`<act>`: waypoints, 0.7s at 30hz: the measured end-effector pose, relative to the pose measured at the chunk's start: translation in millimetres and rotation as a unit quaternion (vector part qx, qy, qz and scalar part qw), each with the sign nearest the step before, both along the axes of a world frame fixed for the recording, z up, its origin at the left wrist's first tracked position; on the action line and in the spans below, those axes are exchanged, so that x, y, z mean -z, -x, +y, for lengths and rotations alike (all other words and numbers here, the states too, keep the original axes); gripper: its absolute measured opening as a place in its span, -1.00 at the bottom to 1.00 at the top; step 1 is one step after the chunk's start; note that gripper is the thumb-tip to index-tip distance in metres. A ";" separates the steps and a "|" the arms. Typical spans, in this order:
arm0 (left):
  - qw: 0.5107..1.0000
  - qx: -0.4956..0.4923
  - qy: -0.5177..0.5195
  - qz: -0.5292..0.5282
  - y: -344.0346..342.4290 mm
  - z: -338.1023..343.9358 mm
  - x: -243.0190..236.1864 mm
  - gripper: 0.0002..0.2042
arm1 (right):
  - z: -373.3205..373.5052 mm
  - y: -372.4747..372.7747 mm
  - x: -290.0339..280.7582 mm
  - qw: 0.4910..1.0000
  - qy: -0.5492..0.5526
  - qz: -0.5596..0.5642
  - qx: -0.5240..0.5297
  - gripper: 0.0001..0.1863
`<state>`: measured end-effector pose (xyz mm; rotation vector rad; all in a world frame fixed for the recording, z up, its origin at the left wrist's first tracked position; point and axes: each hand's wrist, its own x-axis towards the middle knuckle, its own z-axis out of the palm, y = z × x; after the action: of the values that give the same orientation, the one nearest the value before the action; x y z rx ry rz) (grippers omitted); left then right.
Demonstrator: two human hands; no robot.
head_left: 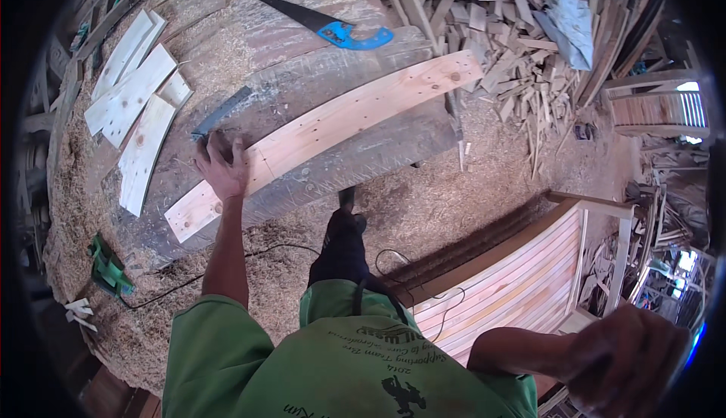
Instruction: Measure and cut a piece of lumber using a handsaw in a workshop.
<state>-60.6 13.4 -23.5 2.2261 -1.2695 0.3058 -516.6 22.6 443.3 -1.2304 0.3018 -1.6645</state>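
A long pale wooden board (pixel 333 127) lies slantwise on a worn wooden bench (pixel 302 180). A thin dark line crosses it near my left hand (pixel 223 165). That hand rests over the board's left part, fingers apart and bent past its far edge. Its fingertips are at the near end of a narrow blue-grey flat tool (pixel 221 112), whose exact kind I cannot make out. My right hand (pixel 628 361) is raised at the lower right, away from the board, with its fingers curled in. Anything inside it is hidden. Farther back on the bench lies a handsaw (pixel 325 25) with a blue handle.
Several pale board pieces (pixel 147 142) lie at the left. A green power tool (pixel 110 267) with a black cord sits on the shavings below them. Wood offcuts (pixel 484 10) are heaped at the back right. A slatted wooden piece (pixel 503 270) stands at the right.
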 end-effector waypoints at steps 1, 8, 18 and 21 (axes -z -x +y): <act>1.000 0.013 0.005 0.018 -1.0 0.9 -4.6 -0.25 | -15.7 -1.0 1.1 1.000 -0.008 -0.007 -0.015 -0.92; 0.969 0.204 -0.139 -0.005 4.0 26.1 -46.9 0.01 | -145.3 -5.9 27.9 0.990 -0.085 -0.009 -0.115 -0.83; 0.941 0.224 -0.240 0.089 93.4 -21.2 -44.9 0.12 | -340.7 -164.6 373.8 0.675 0.020 0.730 0.108 -0.53; 0.942 0.262 -0.168 0.123 161.0 -88.2 -29.6 0.10 | -349.7 -162.6 426.4 0.622 0.099 0.765 0.130 -0.52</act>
<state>-221.6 -74.9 6.1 1.9955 -1.8015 -0.4060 -354.0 -327.1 16.9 -2.6290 1.3768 -0.3490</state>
